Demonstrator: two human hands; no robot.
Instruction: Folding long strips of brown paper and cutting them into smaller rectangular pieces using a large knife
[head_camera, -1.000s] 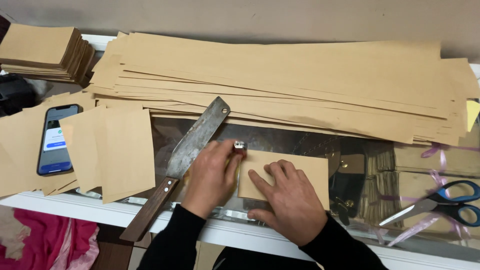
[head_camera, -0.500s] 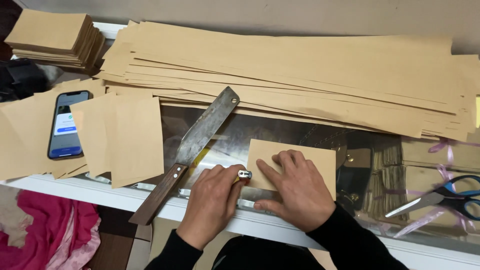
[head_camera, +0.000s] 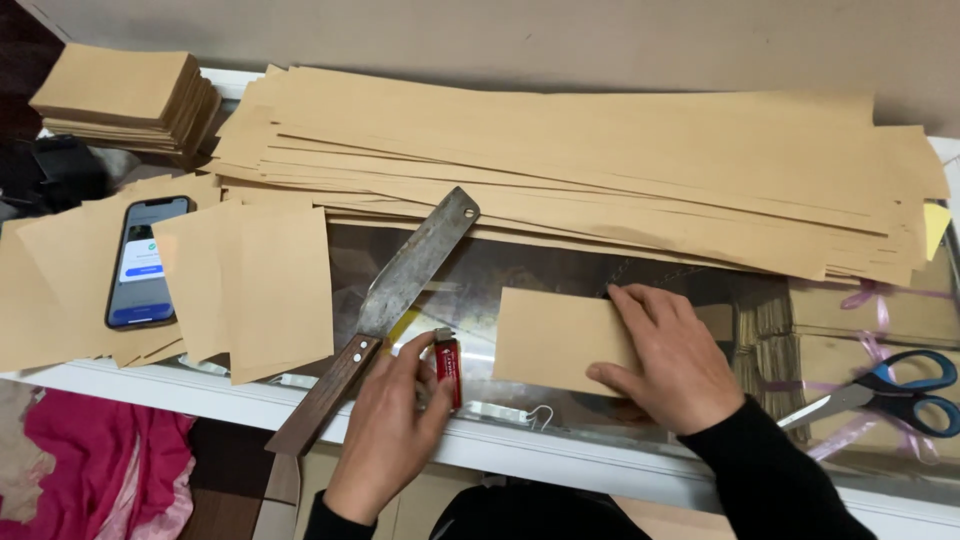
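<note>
My left hand (head_camera: 385, 420) grips a small red lighter (head_camera: 448, 368) near the front edge of a glass-topped counter. My right hand (head_camera: 672, 355) lies flat, fingers spread, on a folded rectangle of brown paper (head_camera: 555, 338) just right of the lighter. A long worn knife (head_camera: 385, 300) with a dark wooden handle lies diagonally on the glass, its handle just left of my left hand.
A big pile of long brown paper strips (head_camera: 600, 170) fills the back. Cut brown sheets (head_camera: 250, 290) and a phone (head_camera: 145, 262) lie at left, a stack of small sheets (head_camera: 125, 95) at back left. Blue-handled scissors (head_camera: 890, 395) lie at right. Pink cloth (head_camera: 90, 460) hangs below.
My left hand has drawn back from the folded paper toward the counter's front edge, with the lighter now showing red in it. My right hand stays on the paper.
</note>
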